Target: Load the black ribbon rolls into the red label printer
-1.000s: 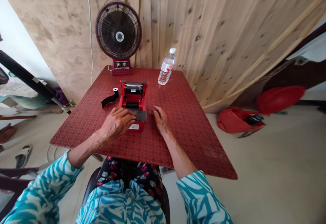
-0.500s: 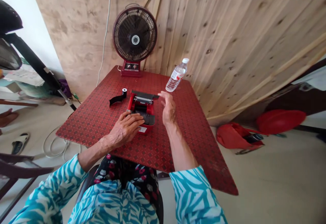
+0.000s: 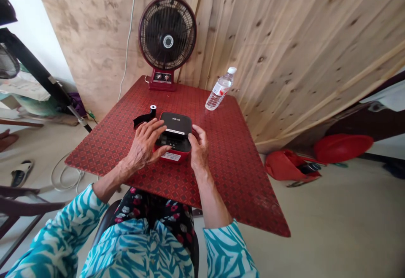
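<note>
A small red-and-black printer sits on the patterned table in front of me. Its black lid lies over the back part, with a white strip along the front edge and a dark slot below. My left hand is open, fingers spread at the printer's left side, thumb over its front panel. At the right edge, my right hand has its thumb at the lid's corner and its fingers bent along the side. Just beyond my left fingers is a roll of black ribbon with a loose tail.
A clear water bottle leans oddly in view at the table's back right. A dark red fan stands at the back of the table, before a wooden wall. Red bags lie on the floor at the right.
The printer's lid has swung down from its raised position, covering the inside. My left hand has moved up and left with fingers spread; my right hand has come in against the printer's right edge.
</note>
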Demonstrator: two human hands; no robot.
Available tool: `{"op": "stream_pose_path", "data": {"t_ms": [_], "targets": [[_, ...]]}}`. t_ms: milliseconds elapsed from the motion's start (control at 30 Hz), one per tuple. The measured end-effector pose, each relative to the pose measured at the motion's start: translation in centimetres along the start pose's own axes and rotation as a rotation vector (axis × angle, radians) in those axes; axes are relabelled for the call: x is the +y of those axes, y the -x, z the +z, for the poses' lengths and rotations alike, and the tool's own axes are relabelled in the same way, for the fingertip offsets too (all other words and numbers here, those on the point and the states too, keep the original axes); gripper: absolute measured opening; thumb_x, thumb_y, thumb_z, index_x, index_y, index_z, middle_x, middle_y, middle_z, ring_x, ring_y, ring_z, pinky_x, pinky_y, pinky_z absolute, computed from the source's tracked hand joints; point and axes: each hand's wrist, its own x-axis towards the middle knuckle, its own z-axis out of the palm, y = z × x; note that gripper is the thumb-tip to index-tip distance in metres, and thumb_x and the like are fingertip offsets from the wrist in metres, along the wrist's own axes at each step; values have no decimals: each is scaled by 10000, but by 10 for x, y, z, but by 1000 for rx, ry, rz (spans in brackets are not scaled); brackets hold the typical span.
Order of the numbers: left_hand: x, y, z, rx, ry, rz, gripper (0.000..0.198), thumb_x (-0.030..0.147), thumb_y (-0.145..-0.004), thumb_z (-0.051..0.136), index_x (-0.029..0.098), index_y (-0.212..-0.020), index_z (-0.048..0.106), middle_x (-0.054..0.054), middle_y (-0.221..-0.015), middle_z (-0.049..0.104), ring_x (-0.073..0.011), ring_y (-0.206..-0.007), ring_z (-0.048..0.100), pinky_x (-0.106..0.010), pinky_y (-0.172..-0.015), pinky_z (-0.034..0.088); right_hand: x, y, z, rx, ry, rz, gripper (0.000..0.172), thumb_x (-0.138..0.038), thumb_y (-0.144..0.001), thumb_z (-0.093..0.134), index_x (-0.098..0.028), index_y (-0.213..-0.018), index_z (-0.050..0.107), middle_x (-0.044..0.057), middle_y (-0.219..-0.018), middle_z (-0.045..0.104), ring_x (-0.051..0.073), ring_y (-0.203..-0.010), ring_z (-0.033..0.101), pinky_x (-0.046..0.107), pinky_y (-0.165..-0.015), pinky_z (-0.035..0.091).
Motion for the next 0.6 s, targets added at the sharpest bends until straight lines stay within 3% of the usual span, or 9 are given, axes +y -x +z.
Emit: {"op": "stream_pose_path", "data": {"t_ms": [167,300,433,533,600], "targets": [[-4,-1,3,-129,-6,-68,503,517,-900,524,195,-1285,556,-137,-1344,588,-316,-1332,447,-507,-1126,263,-8,-7,1,-48,-1,37,462,-272,-756,510,-231,-1216,528,90,-1250,635,224,-1166,589,446,-1031,461],[-3,1,5,-139,-14,-82,494,532,-884,541,203,-1251,579,-127,-1322,607,-308,-1313,466,-492,-1135,248,-8,-8,-1,-121,72,17,522,-228,-760,468,-245,-1282,487,80,-1320,594,209,-1210,562,438,-1052,450],[-3,1,7,-144,26,-103,493,547,-884,536,209,-1240,584,-129,-1327,603,-302,-1309,473,-490,-1140,246,-6,-4,1,-90,110,11,521,-231,-791,443,-252,-1311,456,75,-1386,540,205,-1261,522,451,-1085,422],[-3,5,7,-119,196,-144,501,552,-905,492,195,-1247,575,-148,-1367,566,-293,-1310,476,-490,-1121,297,-2,-2,5,-40,90,26,506,-253,-810,436,-235,-1316,455,81,-1393,531,206,-1281,506,447,-1105,396],[-5,9,8,-36,387,-249,471,523,-938,436,186,-1237,574,-148,-1395,539,-272,-1312,480,-463,-1096,353,4,-1,8,1,63,35,490,-319,-848,420,-225,-1327,454,85,-1396,527,210,-1286,501,446,-1104,393]]}}
